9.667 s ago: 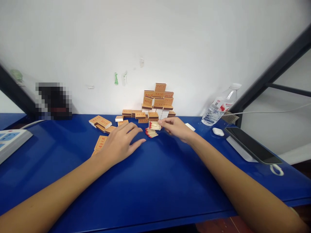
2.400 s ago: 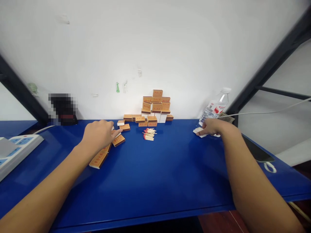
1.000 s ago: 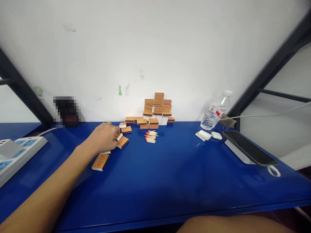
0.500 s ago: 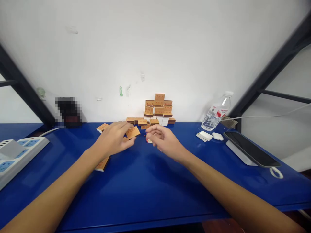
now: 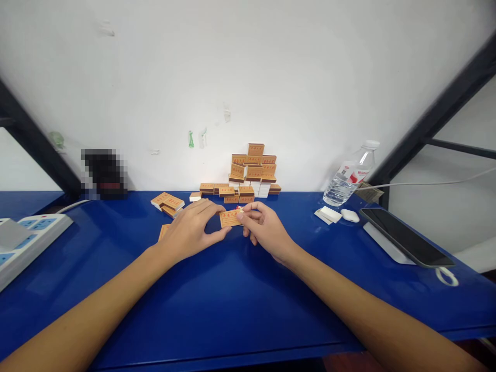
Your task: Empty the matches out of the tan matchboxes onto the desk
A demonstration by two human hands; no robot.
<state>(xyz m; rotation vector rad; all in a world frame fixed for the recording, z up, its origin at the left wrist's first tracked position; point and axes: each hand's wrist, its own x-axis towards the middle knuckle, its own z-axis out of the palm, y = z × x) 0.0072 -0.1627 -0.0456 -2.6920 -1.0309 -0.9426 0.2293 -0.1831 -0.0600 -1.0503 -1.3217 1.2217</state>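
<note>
Between my two hands is a tan matchbox [image 5: 230, 217] with red lettering, held just above the blue table [image 5: 232, 310]. My left hand [image 5: 194, 230] is closed around its left end between thumb and fingers. At the other end, my right hand [image 5: 267, 230] pinches a bunch of red-headed matches [image 5: 239, 208] against the box; its fingers hide part of them, and whether a tray is there I cannot tell. Close behind my left hand lie loose matchboxes [image 5: 168, 202]. Past both hands, a stepped stack of matchboxes [image 5: 254, 171] stands at the wall.
At the right are a water bottle [image 5: 351, 174], folded white card pieces [image 5: 328, 214], a white earphone case [image 5: 350, 215] and a phone [image 5: 406, 236] propped on a white stand. A white power strip [image 5: 42, 243] lies at the left. A pixelated dark object [image 5: 104, 173] stands behind it.
My left hand has moved right with the matchbox, which now meets the matches in my right hand. My right hand has stayed nearly in place. The view has shifted slightly.
</note>
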